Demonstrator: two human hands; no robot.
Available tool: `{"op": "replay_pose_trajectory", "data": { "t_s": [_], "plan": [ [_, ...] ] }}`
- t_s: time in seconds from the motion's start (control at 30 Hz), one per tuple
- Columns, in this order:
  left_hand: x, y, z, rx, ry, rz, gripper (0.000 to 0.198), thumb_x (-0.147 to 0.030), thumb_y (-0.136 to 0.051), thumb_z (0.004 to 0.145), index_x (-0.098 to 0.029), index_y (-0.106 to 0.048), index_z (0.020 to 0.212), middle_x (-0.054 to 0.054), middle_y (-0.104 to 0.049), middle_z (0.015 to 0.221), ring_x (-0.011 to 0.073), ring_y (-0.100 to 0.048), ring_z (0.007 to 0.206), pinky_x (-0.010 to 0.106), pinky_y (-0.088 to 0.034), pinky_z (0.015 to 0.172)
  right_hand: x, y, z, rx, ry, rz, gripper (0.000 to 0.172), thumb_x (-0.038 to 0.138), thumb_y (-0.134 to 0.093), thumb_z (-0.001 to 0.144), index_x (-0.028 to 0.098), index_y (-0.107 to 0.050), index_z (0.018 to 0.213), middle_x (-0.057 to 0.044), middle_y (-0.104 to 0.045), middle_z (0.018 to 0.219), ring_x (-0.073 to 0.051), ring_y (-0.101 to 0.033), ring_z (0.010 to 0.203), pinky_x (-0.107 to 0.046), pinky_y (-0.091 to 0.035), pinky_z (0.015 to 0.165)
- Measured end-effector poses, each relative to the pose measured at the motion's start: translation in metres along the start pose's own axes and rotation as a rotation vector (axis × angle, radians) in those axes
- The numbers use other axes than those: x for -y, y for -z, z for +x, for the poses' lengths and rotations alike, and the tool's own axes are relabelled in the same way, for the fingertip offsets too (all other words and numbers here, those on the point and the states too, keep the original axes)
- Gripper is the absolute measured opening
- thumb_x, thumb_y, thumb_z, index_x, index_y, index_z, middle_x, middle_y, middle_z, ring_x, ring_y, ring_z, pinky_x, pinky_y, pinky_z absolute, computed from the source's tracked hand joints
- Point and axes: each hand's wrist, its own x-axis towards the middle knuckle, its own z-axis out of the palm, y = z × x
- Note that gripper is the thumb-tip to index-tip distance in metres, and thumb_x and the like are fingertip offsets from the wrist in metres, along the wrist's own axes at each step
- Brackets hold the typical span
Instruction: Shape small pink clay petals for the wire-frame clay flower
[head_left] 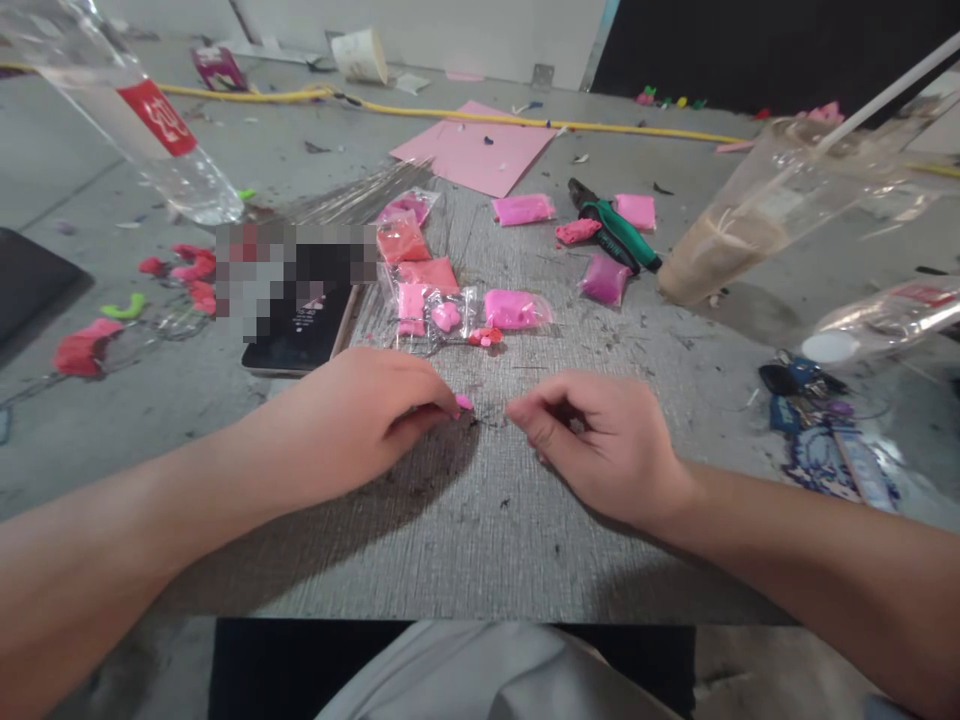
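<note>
My left hand (397,400) is closed in a pinch above the grey table, with a small lump of pink modelling clay (464,402) at its fingertips. To its right, my right hand (600,430) is also closed, thumb pressed to the forefinger; whatever it may hold is too small to make out. A narrow gap separates the two hands. Just beyond them lie clear packets of bright pink clay (516,310) and coral clay (427,273). A little red and pink clay bit (486,338) rests in front of the packets.
A phone (300,310) lies beyond my left wrist, near thin wires (360,195) and a water bottle (161,130). Green-handled pliers (619,230) sit among packets at the back. On the right stand a drink cup (720,240) with a straw and keys (806,385).
</note>
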Motion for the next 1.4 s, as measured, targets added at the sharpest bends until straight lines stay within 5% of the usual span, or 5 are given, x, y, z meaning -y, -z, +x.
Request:
{"op": "replay_pose_trajectory", "data": {
  "t_s": [0.83, 1.23, 1.4],
  "plan": [
    [0.000, 0.005, -0.002, 0.183, 0.007, -0.251, 0.025, -0.017, -0.060, 0.095, -0.027, -0.081, 0.103, 0.001, -0.080, 0.106, 0.0174, -0.074, 0.095, 0.026, -0.054, 0.085, -0.002, -0.001, 0.000, 0.021, 0.099, -0.036, 0.024, 0.023, -0.065, 0.098, 0.017, -0.063, 0.074, 0.004, -0.057, 0.061, -0.007, -0.049, 0.055, -0.021, -0.038, 0.055],
    [0.005, 0.008, 0.001, 0.125, -0.001, -0.056, 0.029, -0.019, -0.053, 0.096, -0.024, -0.079, 0.106, 0.003, -0.078, 0.096, 0.0202, -0.072, 0.087, 0.031, -0.051, 0.077, -0.003, -0.001, 0.000, 0.045, 0.104, -0.041, 0.024, 0.021, -0.065, 0.097, 0.019, -0.060, 0.074, 0.004, -0.056, 0.062, -0.008, -0.047, 0.055, -0.022, -0.036, 0.053],
    [0.010, 0.002, 0.003, 0.011, -0.051, -0.025, 0.033, -0.022, -0.049, 0.101, -0.022, -0.075, 0.121, 0.008, -0.072, 0.113, 0.0214, -0.068, 0.098, 0.033, -0.051, 0.086, -0.003, -0.001, 0.000, 0.056, 0.105, -0.050, 0.024, 0.021, -0.065, 0.097, 0.019, -0.060, 0.073, 0.005, -0.055, 0.061, -0.008, -0.046, 0.055, -0.023, -0.036, 0.054]
  ]
}}
